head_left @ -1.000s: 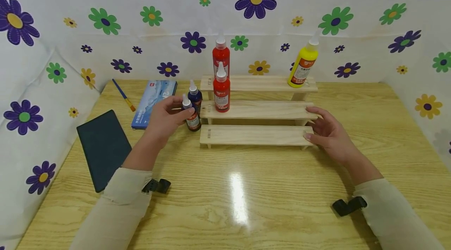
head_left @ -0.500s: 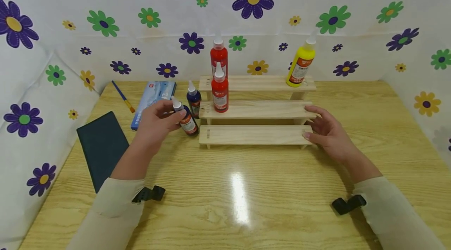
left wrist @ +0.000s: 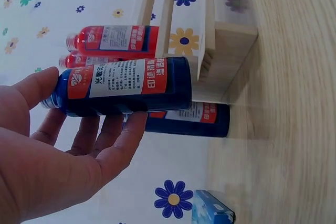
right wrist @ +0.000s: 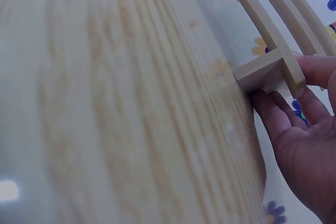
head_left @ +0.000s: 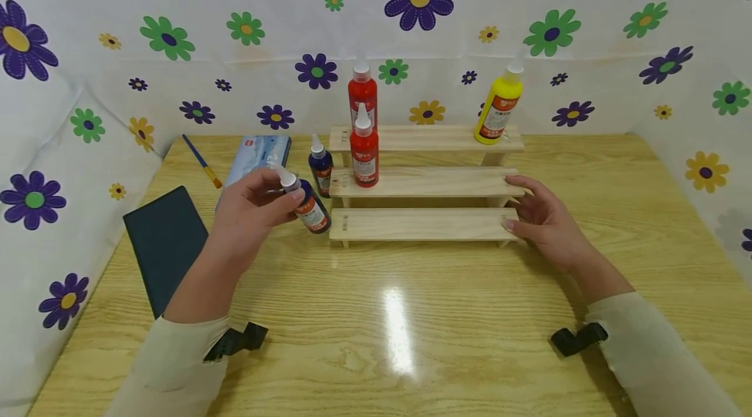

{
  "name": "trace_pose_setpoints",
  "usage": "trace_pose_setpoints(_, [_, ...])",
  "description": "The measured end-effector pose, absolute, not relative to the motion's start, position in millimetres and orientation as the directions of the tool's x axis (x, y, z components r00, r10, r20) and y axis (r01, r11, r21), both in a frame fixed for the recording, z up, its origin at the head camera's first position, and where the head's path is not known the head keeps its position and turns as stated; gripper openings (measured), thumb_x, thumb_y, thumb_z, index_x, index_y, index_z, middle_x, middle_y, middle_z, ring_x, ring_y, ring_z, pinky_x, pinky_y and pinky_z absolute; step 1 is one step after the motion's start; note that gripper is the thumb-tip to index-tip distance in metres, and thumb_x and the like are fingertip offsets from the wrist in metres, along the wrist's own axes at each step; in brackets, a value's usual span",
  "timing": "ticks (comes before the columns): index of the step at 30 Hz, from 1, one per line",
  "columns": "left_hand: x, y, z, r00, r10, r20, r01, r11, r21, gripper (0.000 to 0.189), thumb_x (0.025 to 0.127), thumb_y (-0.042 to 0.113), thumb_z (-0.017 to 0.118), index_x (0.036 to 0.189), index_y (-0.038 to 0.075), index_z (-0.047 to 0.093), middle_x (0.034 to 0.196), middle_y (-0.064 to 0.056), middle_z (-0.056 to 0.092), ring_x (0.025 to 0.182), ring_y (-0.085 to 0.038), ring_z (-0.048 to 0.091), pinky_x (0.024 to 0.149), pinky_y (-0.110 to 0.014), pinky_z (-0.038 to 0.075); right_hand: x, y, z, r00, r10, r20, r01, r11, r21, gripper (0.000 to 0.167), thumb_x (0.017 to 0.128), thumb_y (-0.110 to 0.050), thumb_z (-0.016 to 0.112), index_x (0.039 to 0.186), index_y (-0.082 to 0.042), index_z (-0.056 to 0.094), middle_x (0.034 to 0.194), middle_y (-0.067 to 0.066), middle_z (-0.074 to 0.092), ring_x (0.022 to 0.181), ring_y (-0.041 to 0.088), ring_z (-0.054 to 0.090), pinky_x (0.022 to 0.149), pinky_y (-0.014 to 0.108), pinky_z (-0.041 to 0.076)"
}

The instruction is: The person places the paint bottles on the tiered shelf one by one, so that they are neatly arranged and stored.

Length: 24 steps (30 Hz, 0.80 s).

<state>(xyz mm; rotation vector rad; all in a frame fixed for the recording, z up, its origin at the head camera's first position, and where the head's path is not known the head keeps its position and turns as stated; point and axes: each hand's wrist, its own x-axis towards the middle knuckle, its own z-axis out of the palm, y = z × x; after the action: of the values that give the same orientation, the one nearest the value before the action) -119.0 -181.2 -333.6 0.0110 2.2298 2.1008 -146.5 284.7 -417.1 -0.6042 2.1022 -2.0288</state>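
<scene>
My left hand (head_left: 247, 211) pinches a dark blue paint bottle (head_left: 311, 211) near its neck, between thumb and fingers. It is tilted, its white nozzle leaning left, just left of the wooden three-step rack (head_left: 423, 226). The left wrist view shows the held bottle (left wrist: 126, 86) raised off the tabletop. A second dark blue bottle (head_left: 321, 170) stands behind it, beside the middle step. At the rack's right end, my right hand (head_left: 546, 224) grips the wood, thumb on the lowest step. In the right wrist view its fingers (right wrist: 273, 114) curl around the end support.
Red bottles stand on the middle step (head_left: 365, 159) and top step (head_left: 362, 94), left side. A yellow bottle (head_left: 498, 110) leans slightly at the top step's right end. Left lie a blue box (head_left: 255, 153), a brush (head_left: 201, 161) and a dark flat tablet-like panel (head_left: 164, 241). Flowered cloth hangs behind.
My left hand has drawn the dark blue bottle left and toward me, away from the second one, and it tilts more. The right hand stays on the rack.
</scene>
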Motion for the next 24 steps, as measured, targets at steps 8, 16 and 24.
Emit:
trace_pose_setpoints(8, [-113,-165,-321,-0.992,0.125,-0.029,-0.019,0.080,0.997,0.025,0.095,0.008,0.070,0.117,0.001,0.060,0.123,-0.015,0.058,0.106,-0.027,0.063,0.087,-0.036,0.056,-146,283,-415,-0.906,-0.391,0.164,-0.176,-0.005,-0.984,0.070,0.092,0.021,0.055,0.152,-0.011,0.036,0.142,0.004,0.049,0.126,0.022,0.051,0.095,0.025,0.049])
trace_pose_setpoints(16, [-115,-142,-320,-0.981,0.192,0.009,0.031,0.114,0.993,0.028,0.093,0.004,0.072,0.120,0.001,0.065,0.119,-0.013,0.062,0.106,-0.030,0.062,0.085,-0.036,0.056,-146,284,-416,-0.906,-0.390,0.166,-0.178,-0.007,-0.984,0.071,0.092,0.020,0.056,0.153,-0.011,0.036,0.143,0.004,0.048,0.127,0.021,0.051,0.096,0.025,0.048])
trace_pose_setpoints(24, [-118,-118,-326,-0.955,0.291,0.051,0.082,0.097,0.992,0.025,0.092,0.005,0.073,0.116,0.003,0.068,0.115,-0.009,0.064,0.103,-0.029,0.062,0.084,-0.041,0.055,-146,284,-416,-0.905,-0.393,0.165,-0.178,-0.002,-0.984,0.071,0.092,0.020,0.056,0.152,-0.011,0.037,0.141,0.003,0.050,0.125,0.020,0.052,0.096,0.025,0.048])
